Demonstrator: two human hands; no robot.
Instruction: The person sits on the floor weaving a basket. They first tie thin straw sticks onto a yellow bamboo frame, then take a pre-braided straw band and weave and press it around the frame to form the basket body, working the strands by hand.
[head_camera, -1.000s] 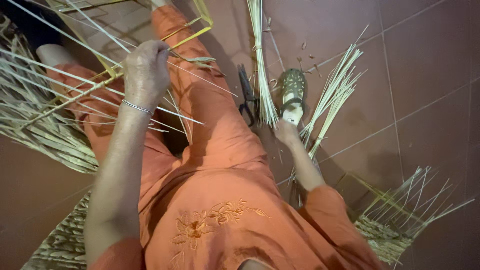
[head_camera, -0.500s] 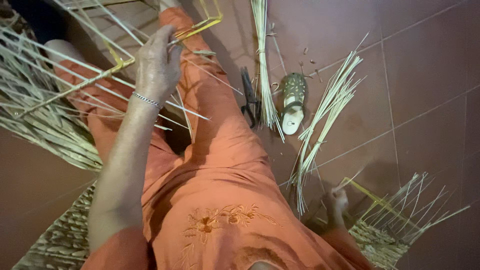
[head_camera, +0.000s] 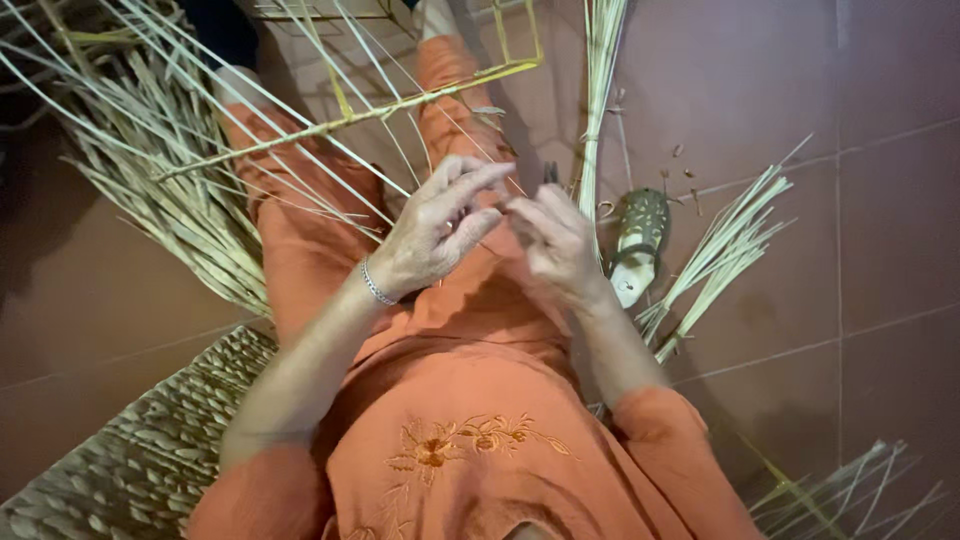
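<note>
I am seeing both of my forearms reaching forward from orange sleeves and converging over my lap. My left hand (head_camera: 435, 235) is sitting with its back toward the camera, wrist slightly bent and wearing a thin silver bracelet, its fingers (head_camera: 478, 185) stretching out to the right with the tips drawn close together. My right hand (head_camera: 555, 245) is facing it, fingers curling inward and up toward the left fingertips, so the two sets of fingertips are nearly meeting. Both elbows are staying low, near the bottom of the view.
</note>
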